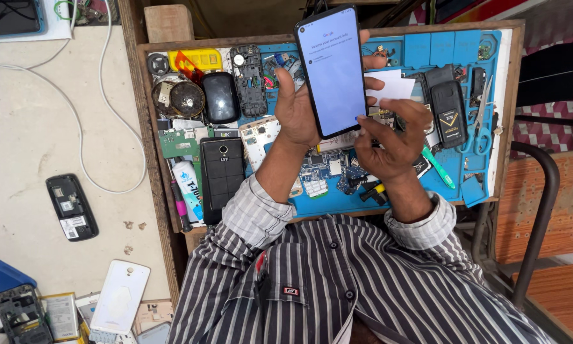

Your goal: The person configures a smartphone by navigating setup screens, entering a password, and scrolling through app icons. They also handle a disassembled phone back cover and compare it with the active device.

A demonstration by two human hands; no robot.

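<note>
Left hand (pixel 297 111) raised over the worktop (pixel 471 185), fingers wrapped around a smartphone (pixel 333 69) from behind: thumb along its left edge, fingertips showing past the right edge. Phone upright, tilted slightly, screen lit pale blue and facing the camera.

Right hand (pixel 391 140) just beside the phone's lower right corner. Fingers loosely curled, half open, holding nothing that can be made out; index finger reaches toward the bottom edge of the screen. Whether it touches the glass cannot be told.

Below the hands: blue repair mat (pixel 465 48) set in a wooden tray, crowded with parts. A black keypad phone (pixel 222 172) lies face up at lower left. Above it a rounded black phone back (pixel 220 97) and a stripped handset frame (pixel 249 79). A black battery (pixel 449 113) sits right of the hands, a green pen-like tool (pixel 438 167) below it. Circuit boards (pixel 324 172) lie under the wrists.

Left of the tray, on the pale surface: an opened black handset (pixel 71 207) and a white cable (pixel 76 121). Striped shirt sleeves (pixel 254 213) rolled at both forearms.
</note>
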